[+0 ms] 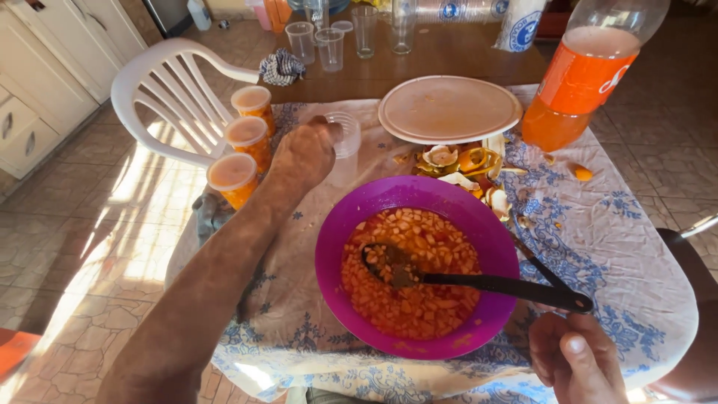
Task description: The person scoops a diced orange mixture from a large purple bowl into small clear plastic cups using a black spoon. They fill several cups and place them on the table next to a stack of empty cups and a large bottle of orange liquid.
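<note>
So we had the empty clear plastic cup (345, 138) sitting just past the far rim of the purple bowl (329, 254), and our left hand (305, 153) was curled around it from the side, fingers wrapped on its wall. Our right hand (576, 359) was pinching the end of the black ladle (479, 283), whose scoop lay down in the chopped fruit mix (411, 299). Looked to us like the portioning step: three filled cups (233, 178) were lined up along the table's left edge, so the next move probably called for lifting a level scoop and bringing cup and ladle together over the bowl to catch drips. Hard to say how much was in the scoop, it was half sunk. The cup's base was hidden behind our knuckles, and the orange soda bottle (580, 82) was cut off at the top.
</note>
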